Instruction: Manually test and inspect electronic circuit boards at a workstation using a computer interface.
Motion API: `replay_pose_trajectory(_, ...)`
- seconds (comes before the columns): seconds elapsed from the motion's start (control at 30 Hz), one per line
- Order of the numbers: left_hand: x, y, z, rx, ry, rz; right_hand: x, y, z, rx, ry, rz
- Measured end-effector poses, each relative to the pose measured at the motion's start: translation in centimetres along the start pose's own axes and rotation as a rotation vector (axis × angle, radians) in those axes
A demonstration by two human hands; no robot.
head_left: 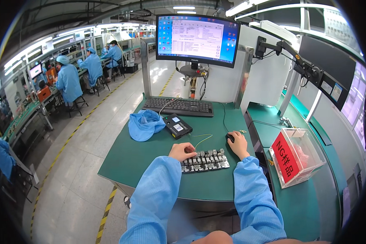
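Head view: bench work with two bare hands. Between and slightly below the hands lies the keyboard-like assembly point(205, 163), flat on the green table point(126, 162), with rows of small clear and white blocks on a dark base. Left hand point(182, 151): thumb and fingers drawn nearly together at the assembly's upper left corner, where a thin yellow-green cable point(202, 134) arrives; whether they pinch its end cannot be told. Right hand point(238, 145): half curled, palm down, holding the mouse point(231, 138). Just beyond the left hand, the black box point(177, 126) bears the cable's other end; a blue cap point(145, 125) lies beside it. Farther ahead of both hands stand a black keyboard point(179, 106) and the monitor point(197, 38), its screen lit with an open window. Progress, as judged: the assembly is in place and the cable brought to it; the join is hidden by the fingers. The blocks lack any visible cover. What is left, including any on-screen result, cannot be made out.
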State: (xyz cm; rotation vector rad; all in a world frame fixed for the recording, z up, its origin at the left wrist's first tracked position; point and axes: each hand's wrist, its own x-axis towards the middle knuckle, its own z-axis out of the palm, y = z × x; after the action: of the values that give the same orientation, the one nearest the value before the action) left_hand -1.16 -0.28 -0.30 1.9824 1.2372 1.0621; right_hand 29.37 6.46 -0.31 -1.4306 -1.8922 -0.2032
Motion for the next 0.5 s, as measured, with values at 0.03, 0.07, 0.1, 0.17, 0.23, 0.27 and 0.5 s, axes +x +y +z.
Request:
replay_pose_trajectory(0.03, 0.02, 0.06, -0.04, -0.012, -0.001, 0.017, -0.01, 0.14, 0.16, 0.009, 0.059, -0.035)
replay_pose_trajectory(0.07, 0.02, -0.02, 0.00, -0.014, 0.000, 0.010, 0.01, 0.11, 0.11, 0.006, 0.059, -0.042)
replay_pose_trajectory(0.1, 0.04, -0.10, 0.01, 0.009, 0.006, 0.014, 0.10, 0.08, 0.05, 0.008, 0.052, -0.044)
replay_pose_trajectory(0.17, 0.09, -0.04, -0.07, 0.031, 0.002, -0.010, 0.28, -0.05, -0.15, -0.007, -0.060, 0.030)
replay_pose_trajectory(0.23, 0.01, -0.20, 0.02, 0.036, 0.015, 0.002, 0.12, -0.20, -0.26, -0.008, -0.057, 0.020)
replay_pose_trajectory(0.27, 0.03, -0.20, -0.01, 0.043, 0.022, 0.024, 0.15, -0.27, -0.30, -0.012, -0.045, 0.016)
replay_pose_trajectory(0.5, 0.01, -0.14, -0.07, 0.048, 0.018, 0.011, 0.05, -0.40, -0.41, -0.019, -0.046, 0.018)
